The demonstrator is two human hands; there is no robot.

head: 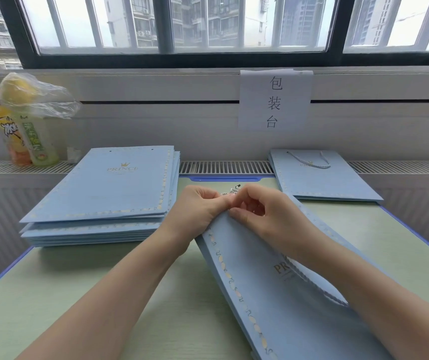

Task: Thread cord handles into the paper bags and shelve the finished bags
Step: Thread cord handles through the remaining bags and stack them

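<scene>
I see my left hand [195, 209] and right hand [260, 211] both in a narrow grip, pinching the cord [230, 191] at the top edge of the paper bag [273, 294] lying on the table [65, 294]. My fingers hide the hole, and my right forearm covers part of the bag's print.

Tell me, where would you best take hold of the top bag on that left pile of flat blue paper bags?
Probably at its near right corner, coming from the right. The top flat blue paper bag lies flat on the stack, so only edges offer a pinch, and that corner lies closest to both hands, the left hand and right hand, now busy.
</scene>
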